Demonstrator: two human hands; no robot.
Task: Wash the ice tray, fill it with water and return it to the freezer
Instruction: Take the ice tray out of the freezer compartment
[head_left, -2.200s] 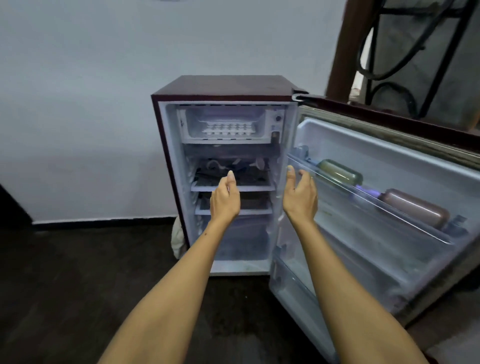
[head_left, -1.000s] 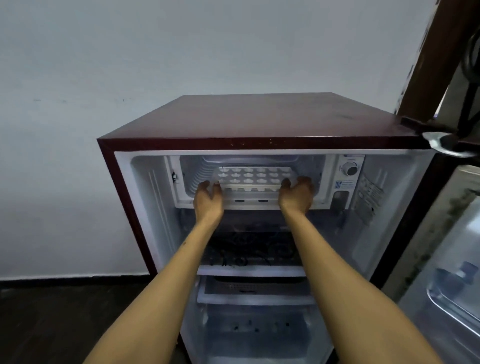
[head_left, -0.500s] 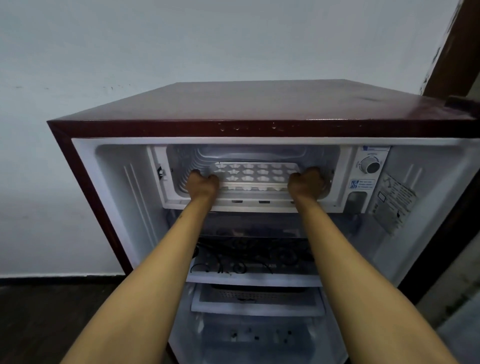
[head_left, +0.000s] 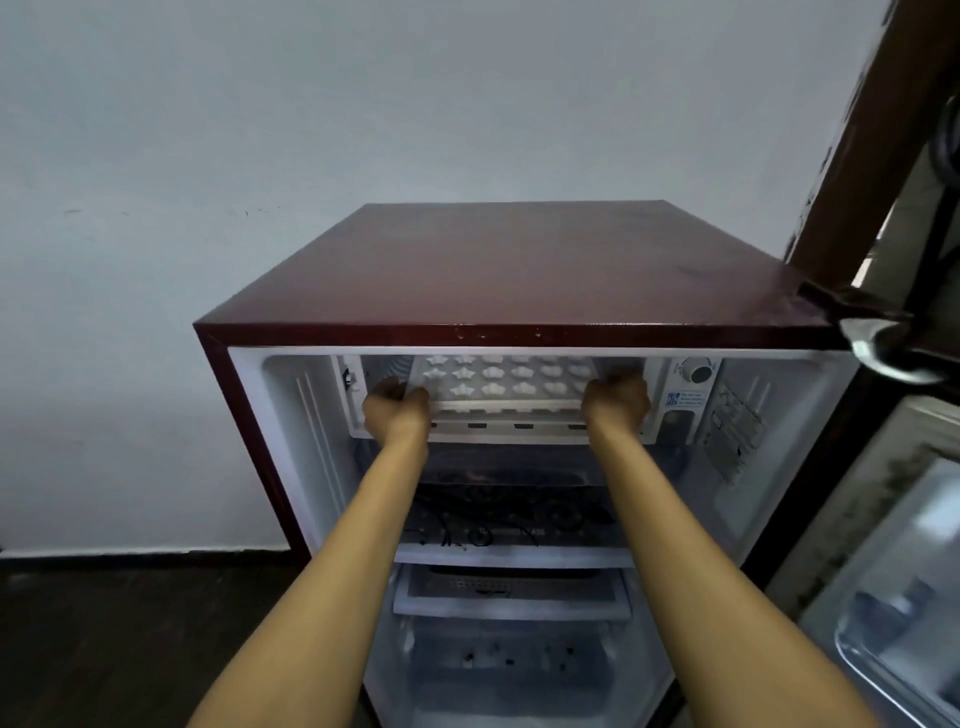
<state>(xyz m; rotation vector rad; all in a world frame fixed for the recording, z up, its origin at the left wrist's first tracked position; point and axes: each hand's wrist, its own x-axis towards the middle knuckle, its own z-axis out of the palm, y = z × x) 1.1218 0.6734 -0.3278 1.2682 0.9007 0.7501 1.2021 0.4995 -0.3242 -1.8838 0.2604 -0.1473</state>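
Note:
A white ice tray (head_left: 506, 382) with shaped moulds lies in the freezer compartment (head_left: 498, 434) at the top of a small maroon fridge (head_left: 519, 270). My left hand (head_left: 397, 410) is closed around the tray's left end. My right hand (head_left: 615, 402) is closed around its right end. Both fists sit at the compartment's front lip. The fridge's top edge hides the back of the tray.
The fridge door (head_left: 893, 582) stands open at the right, with door racks. Below the freezer are a shelf (head_left: 514, 553) with dark items, a second shelf and a crisper. A thermostat dial (head_left: 698, 370) sits right of my right hand. The wall is white, the floor dark.
My hands rose from in front of the shelves into the freezer and closed on the tray's two ends. Since half a second ago the view has pulled back and upward; the grip is unchanged.

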